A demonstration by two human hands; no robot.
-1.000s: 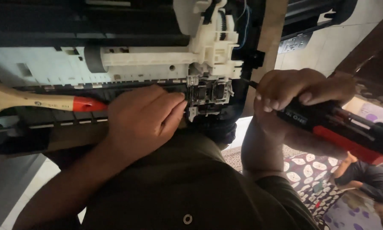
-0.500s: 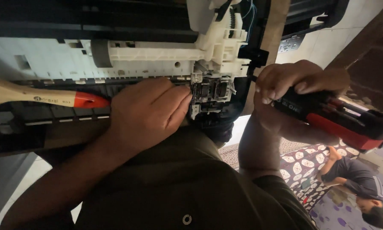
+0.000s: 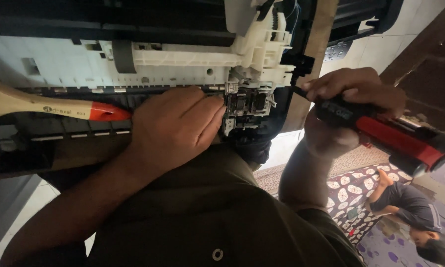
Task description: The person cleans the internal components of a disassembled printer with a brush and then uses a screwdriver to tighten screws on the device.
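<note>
Right hand [image 3: 353, 106] grips screwdriver [image 3: 386, 136]; left hand [image 3: 175, 128] steadies carriage [image 3: 247, 106].

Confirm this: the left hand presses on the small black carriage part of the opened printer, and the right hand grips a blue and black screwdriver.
Not quite. In the head view, the screwdriver gripped by the right hand is red and black, not blue. The left hand does press beside the black carriage part of the opened printer.

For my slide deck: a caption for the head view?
Left hand steadies printer carriage; right hand grips red screwdriver.

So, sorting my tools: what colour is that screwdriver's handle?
Red and black plastic screwdriver handle, gripped by the right hand; head view.
</note>
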